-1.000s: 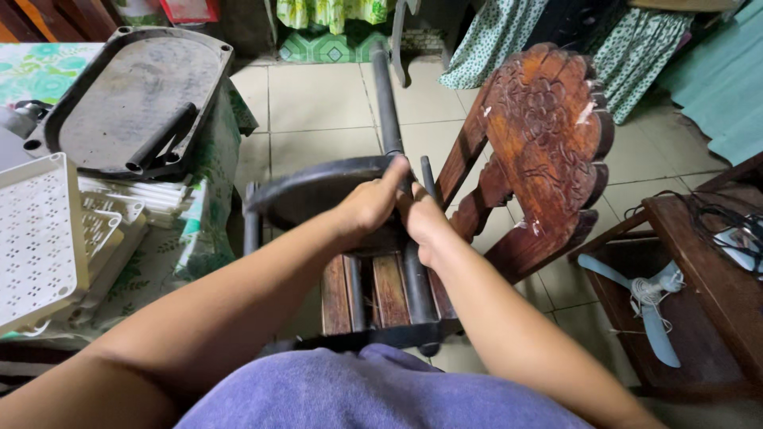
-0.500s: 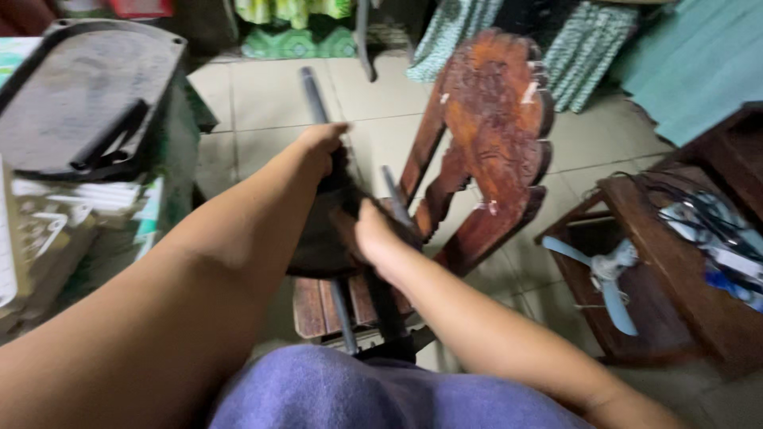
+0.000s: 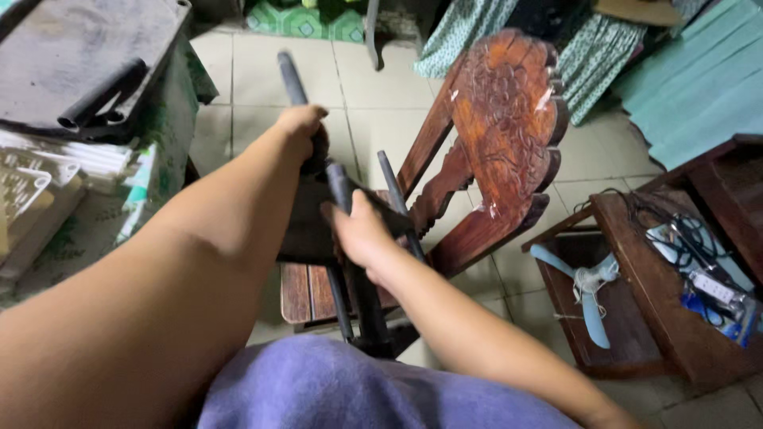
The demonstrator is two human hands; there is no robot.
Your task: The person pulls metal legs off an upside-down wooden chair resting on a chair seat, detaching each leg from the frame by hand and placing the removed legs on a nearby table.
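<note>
Left hand (image 3: 304, 131) is wrapped round a dark metal tube (image 3: 291, 78), fingers closed on it near the upper part; the tube runs from the top of the view down toward the person's lap, tilted slightly; right hand (image 3: 362, 234) sits lower on the same dark frame (image 3: 310, 230), fingers curled round a second thinner rod (image 3: 395, 191) that runs alongside the tube; grip there is closed, though the fingertips are hidden behind the metal; between the two hands a dark curved panel of the frame is visible, edges blurred, exact shape can't be made out.

Frame stands over the slatted seat of a carved wooden chair (image 3: 505, 135); lower tube ends go down past the seat slats (image 3: 306, 292) toward the floor; whether they touch the slats I can't tell; chair back is tilted to the right, carved with a leafy relief, reddish brown.

Purple cloth (image 3: 350, 393) covers the lap at the bottom edge; both forearms reach forward over it.

Left side: a bench with a green patterned cover (image 3: 171, 147); on it a grey tray-like lid (image 3: 75, 56) with a dark handle, white slatted pieces (image 3: 56, 159) beside it.

Right side: a low wooden stand (image 3: 636, 302); a pale blue fan blade (image 3: 584, 282) lies in its lower compartment; cables and a white power strip (image 3: 699, 274) on its top; tiled floor (image 3: 358, 87) beyond; patterned green fabric (image 3: 461, 28) hangs at the far edge.
</note>
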